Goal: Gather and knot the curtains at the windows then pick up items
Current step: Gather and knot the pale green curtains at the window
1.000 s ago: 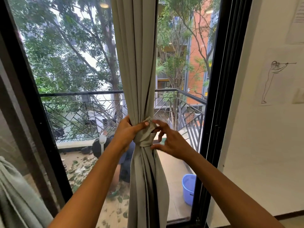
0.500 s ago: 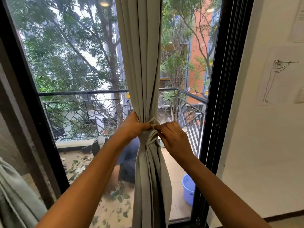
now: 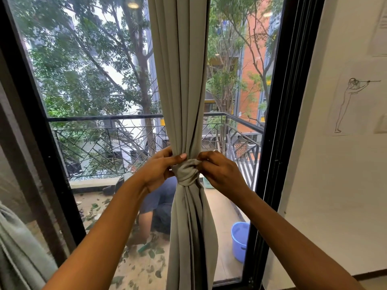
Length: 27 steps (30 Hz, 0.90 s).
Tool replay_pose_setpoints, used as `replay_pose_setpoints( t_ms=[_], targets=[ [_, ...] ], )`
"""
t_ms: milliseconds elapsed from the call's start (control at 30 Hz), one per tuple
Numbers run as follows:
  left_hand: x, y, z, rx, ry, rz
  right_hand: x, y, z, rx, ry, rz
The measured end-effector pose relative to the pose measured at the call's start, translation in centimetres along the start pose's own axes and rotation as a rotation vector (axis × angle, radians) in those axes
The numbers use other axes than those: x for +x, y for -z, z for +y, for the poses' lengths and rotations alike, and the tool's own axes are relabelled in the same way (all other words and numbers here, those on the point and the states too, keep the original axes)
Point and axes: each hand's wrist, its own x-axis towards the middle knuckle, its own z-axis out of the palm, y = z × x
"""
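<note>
Window (image 3: 94, 80), hands (image 3: 156, 171) (image 3: 222, 174) gripping curtain knot (image 3: 186, 173) (apparently snug)

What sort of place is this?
Likely an upper-floor room, perhaps a flat or studio, opening onto a balcony: a curtain hangs at a black-framed glass door, a railing and treetops show outside, and a drawing is on the wall.

I see curtain (image 3: 182, 80): grey-beige, gathered, hanging upright | knot (image 3: 186, 171) mid-height | before window (image 3: 94, 101), centre
</note>
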Motion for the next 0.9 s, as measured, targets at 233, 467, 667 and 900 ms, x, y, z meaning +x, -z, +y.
replay_pose_setpoints(
  t_ms=[233,467,667,900],
  targets=[
    [-0.1,0.1,-0.4,-0.055,-0.035,0.059,0.8,0.6,-0.5,0.137,-0.021,-0.018],
    [-0.5,-0.4,0.0,0.097,-0.078,0.168,1.3,0.8,0.4,0.311,-0.198,-0.112],
    [-0.6,-0.9,-0.4,0.150,-0.126,0.219,1.0,0.2,-0.2,0.429,-0.261,-0.079],
    [-0.7,-1.7,-1.1,0.133,-0.206,0.192,1.9,1.0,-1.1,0.763,-0.450,-0.107]
  ],
)
